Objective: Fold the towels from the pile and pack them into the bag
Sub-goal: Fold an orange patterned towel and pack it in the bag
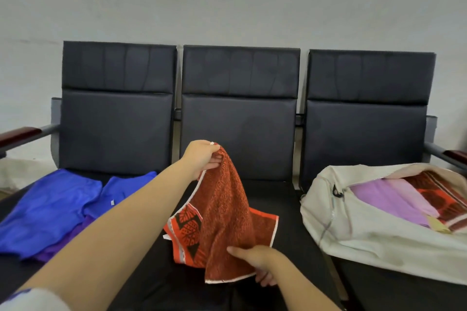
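Left hand [202, 159] pinches the rust-orange patterned terry towel [225, 209] at twelve o'clock, right hand [255, 262] grips its six o'clock hem; best pull it taut.

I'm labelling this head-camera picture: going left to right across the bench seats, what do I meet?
blue towels → orange towel, lifted by the left hand and gripped low by the right hand → white bag with folded towels inside

Rough terry cloth is shown by the orange towel [227, 209], smooth, faintly shiny cloth by the blue towels [50, 209], matt canvas by the bag [366, 242].
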Demonstrator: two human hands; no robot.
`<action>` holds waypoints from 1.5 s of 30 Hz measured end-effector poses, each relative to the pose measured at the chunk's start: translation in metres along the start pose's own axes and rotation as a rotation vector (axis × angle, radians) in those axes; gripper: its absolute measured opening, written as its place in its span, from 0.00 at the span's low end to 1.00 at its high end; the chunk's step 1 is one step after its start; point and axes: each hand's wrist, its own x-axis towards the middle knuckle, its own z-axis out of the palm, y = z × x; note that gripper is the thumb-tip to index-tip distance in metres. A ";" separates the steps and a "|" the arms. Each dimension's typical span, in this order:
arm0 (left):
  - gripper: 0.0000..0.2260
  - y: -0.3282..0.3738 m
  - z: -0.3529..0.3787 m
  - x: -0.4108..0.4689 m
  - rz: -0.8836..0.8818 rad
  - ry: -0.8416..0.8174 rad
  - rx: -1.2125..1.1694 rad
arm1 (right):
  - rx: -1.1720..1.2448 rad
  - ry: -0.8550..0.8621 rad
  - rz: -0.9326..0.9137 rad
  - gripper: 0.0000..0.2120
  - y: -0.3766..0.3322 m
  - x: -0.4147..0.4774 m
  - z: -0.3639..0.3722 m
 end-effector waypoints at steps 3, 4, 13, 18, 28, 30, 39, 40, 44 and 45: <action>0.02 -0.001 -0.002 -0.006 -0.025 0.021 -0.030 | 0.098 -0.015 0.052 0.41 -0.002 0.013 0.020; 0.03 -0.001 -0.003 -0.007 -0.033 0.025 -0.038 | 0.131 0.036 0.021 0.38 -0.002 0.021 0.025; 0.05 -0.004 -0.023 0.000 0.064 0.173 0.207 | 0.500 0.221 -0.022 0.14 -0.006 0.054 0.014; 0.15 -0.001 -0.051 0.023 0.097 0.288 0.509 | 0.810 0.647 -0.216 0.12 -0.018 0.036 -0.089; 0.09 0.052 -0.076 0.030 0.107 0.362 0.579 | 0.108 0.909 -0.646 0.14 -0.069 -0.086 -0.240; 0.10 0.069 -0.074 0.032 0.110 0.350 0.453 | -0.217 1.121 -0.551 0.17 -0.080 -0.098 -0.255; 0.16 0.107 -0.088 0.013 0.164 -0.060 0.093 | 0.535 0.464 -0.767 0.21 -0.080 -0.144 -0.275; 0.18 0.107 -0.091 0.012 0.192 -0.040 0.209 | 0.373 0.603 -0.724 0.21 -0.076 -0.143 -0.274; 0.07 0.106 -0.093 0.007 0.228 0.021 0.524 | -0.026 0.953 -0.577 0.16 -0.070 -0.140 -0.278; 0.05 0.106 -0.092 0.007 0.248 0.046 0.528 | -0.049 0.990 -0.591 0.14 -0.071 -0.142 -0.277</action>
